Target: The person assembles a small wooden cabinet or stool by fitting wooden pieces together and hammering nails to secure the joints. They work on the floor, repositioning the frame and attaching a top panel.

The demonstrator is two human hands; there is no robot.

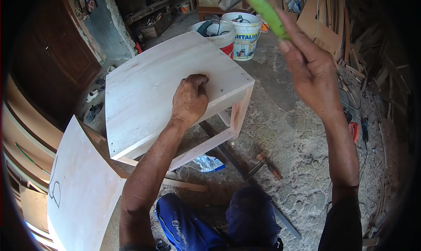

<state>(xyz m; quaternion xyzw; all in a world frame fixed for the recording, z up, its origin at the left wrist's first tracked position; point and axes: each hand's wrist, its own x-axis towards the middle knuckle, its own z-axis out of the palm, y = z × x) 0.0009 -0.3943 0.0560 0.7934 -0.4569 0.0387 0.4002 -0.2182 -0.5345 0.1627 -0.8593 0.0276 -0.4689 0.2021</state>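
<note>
A pale wooden stool-like frame with a flat board top stands in front of me. My left hand rests on that top near its right edge, its fingers curled in; whatever is inside them is hidden. A small dark nail shows in the board to the right of that hand, apart from it. Raised high at the right, my right hand is closed round the green handle of a hammer. The hammer's grey metal head is up and to the left, well clear of the wood.
Another pale wooden piece stands at the lower left. A second hammer and a blue-and-white plastic bag lie on the rough floor. Two buckets with tools stand behind the frame. Boards lean at the far right.
</note>
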